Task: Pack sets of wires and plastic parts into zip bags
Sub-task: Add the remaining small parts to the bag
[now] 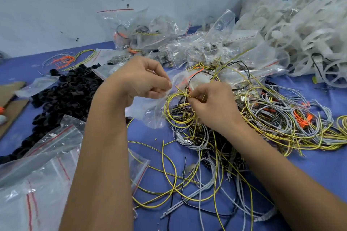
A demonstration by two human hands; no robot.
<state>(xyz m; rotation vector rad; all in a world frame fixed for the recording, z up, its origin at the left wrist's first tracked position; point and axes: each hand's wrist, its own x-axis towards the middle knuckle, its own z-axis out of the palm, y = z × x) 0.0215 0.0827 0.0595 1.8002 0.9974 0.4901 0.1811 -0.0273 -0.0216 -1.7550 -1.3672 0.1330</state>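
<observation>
My left hand (144, 78) pinches the mouth of a clear zip bag (150, 112) that hangs between my hands above the blue table. My right hand (210, 103) grips a coiled bundle of yellow-green wires (178, 110) at the bag's opening, partly behind the plastic. A white plastic part (199, 80) with an orange wire shows just beyond my right fingers, close to the bag's mouth; whether it sits inside the bag I cannot tell.
A tangle of yellow, grey and black wires (272, 122) covers the right and near table. Black plastic rings (69, 92) pile at left. Empty zip bags (37, 178) lie near left; filled bags (169, 43) sit behind. White plastic parts (300, 30) heap at far right.
</observation>
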